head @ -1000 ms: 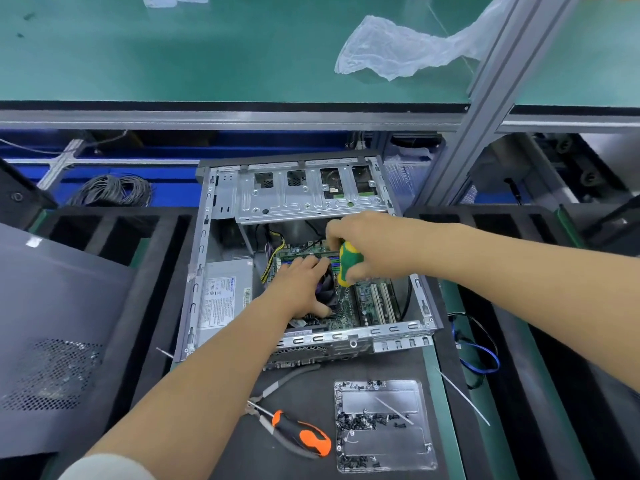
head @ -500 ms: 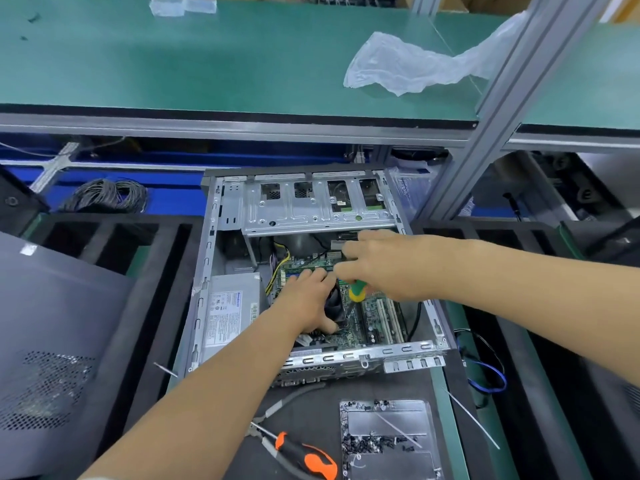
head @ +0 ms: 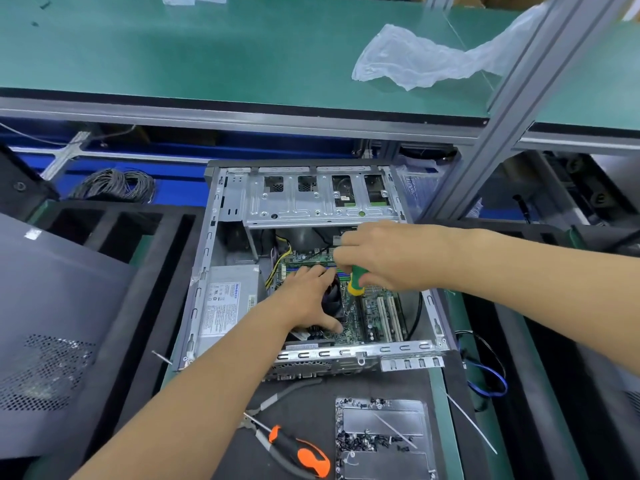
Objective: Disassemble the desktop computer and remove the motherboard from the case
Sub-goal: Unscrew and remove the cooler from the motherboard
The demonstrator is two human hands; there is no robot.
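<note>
Head view: the case [head: 207, 271] is seen lying open on the table [head: 363, 386], and the motherboard [head: 374, 317] is seated inside it, right of the power supply [head: 225, 306]. The left hand [head: 311, 299] is spread flat over the cooler fan [head: 334, 299], fingers relaxed, nothing gripped. The right hand [head: 388, 258] is clenched round the green-and-yellow screwdriver [head: 356, 280], which is held upright with its tip hidden among the board parts just beside the fan. The step in hand is judged to be the loosening of a screw at the cooler or board; which one cannot be told. The board is not yet freed. Next, the driver must be kept square on the screw head and turned until the screw can be lifted out, probably to the screw tray [head: 381, 424] near the pliers [head: 298, 452] in front; cables are also seen attached and will need unplugging
</note>
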